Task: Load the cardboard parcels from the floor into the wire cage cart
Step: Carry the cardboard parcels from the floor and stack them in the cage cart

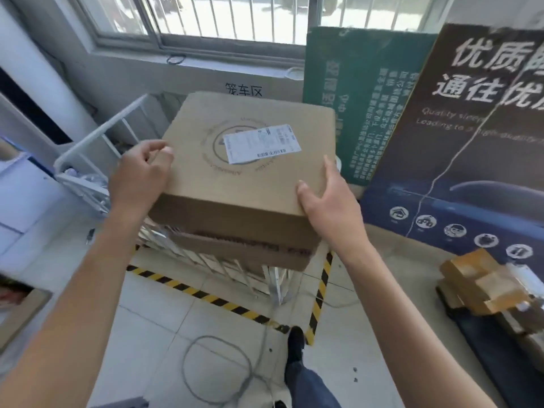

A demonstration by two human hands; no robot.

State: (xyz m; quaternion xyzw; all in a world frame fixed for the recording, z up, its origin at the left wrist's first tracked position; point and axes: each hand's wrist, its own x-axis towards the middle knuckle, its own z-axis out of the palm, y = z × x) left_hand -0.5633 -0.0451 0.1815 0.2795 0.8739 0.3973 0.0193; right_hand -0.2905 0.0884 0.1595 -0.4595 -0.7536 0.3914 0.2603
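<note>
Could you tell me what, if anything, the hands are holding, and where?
The top cardboard parcel: the left hand grips its left edge, the right hand presses its near right corner.

Colours I see
Brown parcel [250, 184] with white label [262, 144], white cage cart [101, 131]; yellow-black striped tape [206, 297] below; green board [362, 83] upper right.

White tile floor [182, 313], yellow/black hazard tape [206, 295] marking a bay w/ the wire cage cart [97, 136] standing inside. Cart's stacked w/ cardboard: top box [250, 178] on a lower box [244, 251], above the rim. Grey cable [217, 369] loops on the tiles; small taped parcels [482, 284] piled at rt on a dark mat [494, 357].
</note>
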